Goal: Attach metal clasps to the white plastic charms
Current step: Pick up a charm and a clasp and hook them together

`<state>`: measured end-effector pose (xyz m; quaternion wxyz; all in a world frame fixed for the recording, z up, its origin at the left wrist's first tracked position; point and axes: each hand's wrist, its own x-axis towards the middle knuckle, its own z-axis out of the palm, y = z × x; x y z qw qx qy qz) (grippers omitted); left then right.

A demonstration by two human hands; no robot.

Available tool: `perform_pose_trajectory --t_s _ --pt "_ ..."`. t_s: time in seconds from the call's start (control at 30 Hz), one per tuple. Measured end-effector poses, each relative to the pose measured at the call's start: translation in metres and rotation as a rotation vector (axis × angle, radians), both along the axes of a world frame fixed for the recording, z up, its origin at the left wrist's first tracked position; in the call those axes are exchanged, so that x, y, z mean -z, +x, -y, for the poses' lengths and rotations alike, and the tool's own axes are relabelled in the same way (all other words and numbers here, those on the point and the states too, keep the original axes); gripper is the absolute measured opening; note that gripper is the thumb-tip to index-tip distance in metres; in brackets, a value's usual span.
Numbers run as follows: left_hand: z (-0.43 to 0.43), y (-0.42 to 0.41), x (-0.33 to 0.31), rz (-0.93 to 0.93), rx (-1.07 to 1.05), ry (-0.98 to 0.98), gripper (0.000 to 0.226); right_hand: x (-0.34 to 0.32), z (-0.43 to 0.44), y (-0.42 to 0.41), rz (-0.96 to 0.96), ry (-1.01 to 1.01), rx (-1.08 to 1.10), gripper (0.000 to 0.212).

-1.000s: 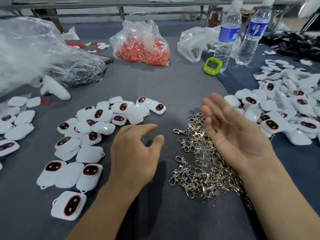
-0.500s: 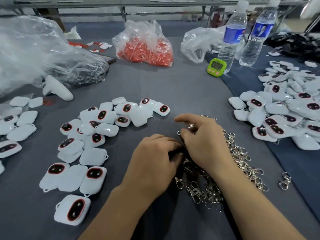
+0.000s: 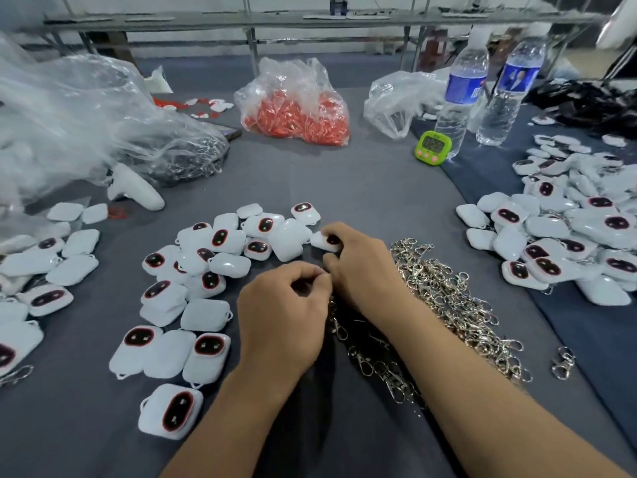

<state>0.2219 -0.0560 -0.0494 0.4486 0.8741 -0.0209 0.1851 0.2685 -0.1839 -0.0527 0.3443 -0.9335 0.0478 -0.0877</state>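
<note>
Since the earlier frame the right hand [image 3: 362,267] has reached from the clasp pile [image 3: 455,305] to pinch a white charm [image 3: 325,241] on the counter [image 3: 344,188], the left hand [image 3: 286,315] being curled with contents indiscernible, and the charm may slip from so slight a fingertip pinch.

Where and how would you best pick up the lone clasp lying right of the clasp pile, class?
Probably pinch the lone clasp across its wider hook body, coming from straight above: it lies flat on the cloth, apart from the pile, so nothing tangles it.

Open cloth [image 3: 344,188] (centre) beyond charms [image 3: 220,243] and clasps [image 3: 455,305]
</note>
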Motion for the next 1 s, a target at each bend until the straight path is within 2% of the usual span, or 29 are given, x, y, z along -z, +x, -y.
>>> perform_pose_trajectory --t_s 0.17,0.27,0.3,0.37,0.43,0.47,0.5,0.53,0.6,0.63,0.73,0.8,0.87,1.0 --pt "-0.003 0.004 -0.003 -0.018 -0.034 -0.093 0.009 0.003 -0.001 -0.027 0.099 0.025 -0.004 0.016" --pt "-0.008 0.004 -0.004 -0.052 -0.013 -0.111 0.020 0.003 0.002 -0.044 0.172 0.224 0.093 0.020" --pt "-0.010 0.004 -0.004 -0.071 0.001 -0.120 0.021 0.001 0.004 -0.049 0.158 0.381 0.126 0.026" --pt "-0.012 0.004 -0.004 -0.106 0.028 -0.156 0.019 -0.005 0.007 -0.056 0.069 0.859 0.149 0.034" --pt "-0.014 0.006 -0.004 -0.126 0.066 -0.212 0.018 -0.013 0.008 -0.060 -0.049 1.310 0.145 0.025" --pt "-0.014 0.007 -0.003 -0.141 0.085 -0.246 0.017 -0.015 0.009 -0.060 -0.098 1.413 0.119 0.015" --pt "-0.014 0.007 -0.003 -0.162 0.110 -0.290 0.015 -0.016 0.010 -0.061 -0.130 1.430 0.074 0.006" --pt "-0.013 0.007 -0.003 -0.186 0.143 -0.337 0.014 -0.015 0.011 -0.061 -0.139 1.408 0.021 0.007" --pt "-0.011 0.005 -0.005 -0.219 0.208 -0.412 0.014 -0.013 0.011 -0.063 -0.126 1.323 -0.065 0.028" --pt "-0.010 0.004 -0.007 -0.230 0.233 -0.447 0.015 -0.013 0.011 -0.063 -0.112 1.255 -0.083 0.030" --pt "-0.009 0.003 -0.010 -0.283 0.262 -0.564 0.018 -0.012 0.007 -0.066 -0.052 1.010 -0.076 0.019" --pt "-0.008 0.002 -0.013 -0.316 0.269 -0.608 0.017 -0.013 0.003 -0.067 -0.041 0.924 -0.091 0.017" --pt "-0.008 0.001 -0.015 -0.328 0.269 -0.647 0.015 -0.014 0.000 -0.067 -0.035 0.895 -0.090 0.010" --pt "-0.008 0.000 -0.015 -0.294 0.298 -0.656 0.015 -0.015 0.000 -0.068 -0.035 0.917 -0.083 0.012"
